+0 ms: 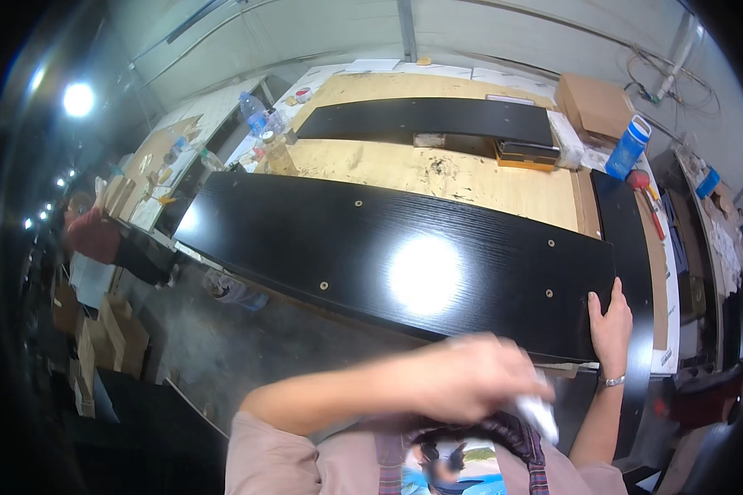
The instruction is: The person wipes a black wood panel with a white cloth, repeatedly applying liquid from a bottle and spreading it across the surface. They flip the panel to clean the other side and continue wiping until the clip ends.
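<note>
A long black wood-grain board (289, 231) lies across the near side of the table, with several small brass-coloured round fittings in its face. My left hand (475, 379) is blurred by motion in front of the board's near edge. Its fingers are closed on a white, cloth-like piece (540, 417) that hangs below the knuckles. At the board's right end rests my right hand (612, 328), thumb and fingers spread along the corner, holding nothing. A metal band circles that wrist.
A second black board (421, 118) lies farther back on blocks; another (623, 223) stretches along the right. Bottles (277, 154) stand at the back left. A blue bottle (628, 150), red-handled tool (659, 221) and cardboard box (593, 107) sit right. Another person (99, 231) is far left.
</note>
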Available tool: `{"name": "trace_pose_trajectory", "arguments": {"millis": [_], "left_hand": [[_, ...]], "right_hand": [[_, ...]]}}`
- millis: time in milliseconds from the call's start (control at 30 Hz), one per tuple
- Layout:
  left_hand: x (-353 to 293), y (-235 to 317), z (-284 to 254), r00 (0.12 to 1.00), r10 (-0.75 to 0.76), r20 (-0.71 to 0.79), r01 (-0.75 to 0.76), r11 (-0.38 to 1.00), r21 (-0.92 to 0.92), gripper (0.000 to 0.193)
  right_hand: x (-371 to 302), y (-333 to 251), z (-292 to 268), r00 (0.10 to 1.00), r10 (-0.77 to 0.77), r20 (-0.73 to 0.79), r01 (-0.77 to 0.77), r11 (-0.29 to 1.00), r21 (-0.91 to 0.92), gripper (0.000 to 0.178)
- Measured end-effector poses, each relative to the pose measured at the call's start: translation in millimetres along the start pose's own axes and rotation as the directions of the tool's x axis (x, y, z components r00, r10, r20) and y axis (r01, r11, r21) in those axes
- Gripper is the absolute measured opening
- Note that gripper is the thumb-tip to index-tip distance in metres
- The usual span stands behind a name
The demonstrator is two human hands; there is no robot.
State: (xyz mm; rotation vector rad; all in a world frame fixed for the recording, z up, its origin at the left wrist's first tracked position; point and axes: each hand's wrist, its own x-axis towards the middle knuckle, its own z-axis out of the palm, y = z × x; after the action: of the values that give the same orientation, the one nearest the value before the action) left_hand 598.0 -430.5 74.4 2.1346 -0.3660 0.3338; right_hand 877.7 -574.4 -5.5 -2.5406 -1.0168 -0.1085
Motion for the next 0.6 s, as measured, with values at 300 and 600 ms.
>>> {"name": "trace_pose_trajectory", "arguments": {"millis": [300,600], "left_hand": [[-33,-127,-84,0.909,-0.103,-0.404,0.338,0.749,0.570,0.028],[-68,-140,-170,0.525,-0.490,-0.696,0.827,0.488,0.281,0.042]], "right_hand": [[-2,-1,1,0.999,-0.038,-0.028,0.039,0.999,0.014,0.070],[-3,-9,-3,1.000,-0.014,-0.019,0.015,0.999,0.029,0.069]]}}
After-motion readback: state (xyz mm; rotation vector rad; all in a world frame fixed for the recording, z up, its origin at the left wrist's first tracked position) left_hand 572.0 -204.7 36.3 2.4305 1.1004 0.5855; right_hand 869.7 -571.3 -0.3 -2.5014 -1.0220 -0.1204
